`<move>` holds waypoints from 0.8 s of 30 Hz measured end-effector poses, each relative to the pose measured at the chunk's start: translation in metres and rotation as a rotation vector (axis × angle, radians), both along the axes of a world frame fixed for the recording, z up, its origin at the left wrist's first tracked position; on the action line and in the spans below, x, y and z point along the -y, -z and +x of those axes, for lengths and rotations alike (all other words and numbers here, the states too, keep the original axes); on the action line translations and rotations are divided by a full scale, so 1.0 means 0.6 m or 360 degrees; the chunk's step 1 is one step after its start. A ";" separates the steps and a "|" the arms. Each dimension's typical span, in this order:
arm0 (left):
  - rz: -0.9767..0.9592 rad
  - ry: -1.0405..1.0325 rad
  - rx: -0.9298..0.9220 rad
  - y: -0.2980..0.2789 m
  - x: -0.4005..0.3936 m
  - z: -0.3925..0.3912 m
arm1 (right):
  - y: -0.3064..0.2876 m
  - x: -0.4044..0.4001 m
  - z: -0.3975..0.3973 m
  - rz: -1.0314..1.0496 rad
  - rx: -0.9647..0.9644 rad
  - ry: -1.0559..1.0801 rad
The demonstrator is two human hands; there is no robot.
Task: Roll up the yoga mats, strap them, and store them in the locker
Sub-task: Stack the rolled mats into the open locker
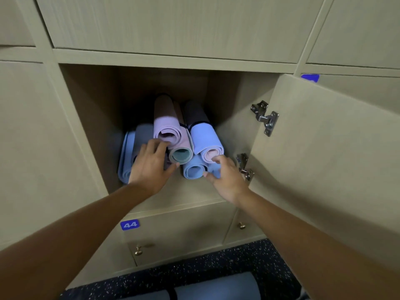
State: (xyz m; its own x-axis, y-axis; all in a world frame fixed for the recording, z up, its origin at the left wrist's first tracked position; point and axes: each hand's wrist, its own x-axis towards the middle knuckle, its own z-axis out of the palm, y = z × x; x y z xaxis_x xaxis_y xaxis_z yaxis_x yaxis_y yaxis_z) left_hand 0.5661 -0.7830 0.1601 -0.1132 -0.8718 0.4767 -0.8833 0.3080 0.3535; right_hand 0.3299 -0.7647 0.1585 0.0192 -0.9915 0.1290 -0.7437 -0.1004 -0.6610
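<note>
Several rolled yoga mats lie end-on inside the open locker (91,118). A lilac mat (167,124) tops the pile, a pink roll with a teal core (181,154) sits under it, and a blue mat with a pink core (205,137) lies at the right above another blue roll (193,169). A blue mat (126,156) leans at the left. My left hand (151,167) rests with spread fingers against the left rolls' ends. My right hand (225,176) touches the right blue rolls' ends with its fingertips.
The locker door (324,161) stands open at the right, its two metal hinges (265,118) beside my right hand. Below is locker 44 (129,224) with brass knobs. One more rolled blue mat (216,286) with a dark strap lies on the speckled floor at the bottom.
</note>
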 end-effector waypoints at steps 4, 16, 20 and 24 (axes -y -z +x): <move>-0.0012 0.0130 0.0005 0.016 -0.106 0.000 | -0.018 -0.102 -0.016 -0.0061 0.0042 0.0008; 0.0200 0.0332 0.0006 0.053 -0.404 0.014 | -0.101 -0.445 -0.108 -0.0302 -0.0158 -0.0058; 0.0174 0.0325 -0.0003 0.026 -0.461 -0.004 | -0.127 -0.544 -0.151 -0.0334 -0.0231 -0.0039; 0.0166 0.0361 -0.0006 0.013 -0.503 -0.022 | -0.137 -0.632 -0.203 -0.0393 -0.0169 0.0046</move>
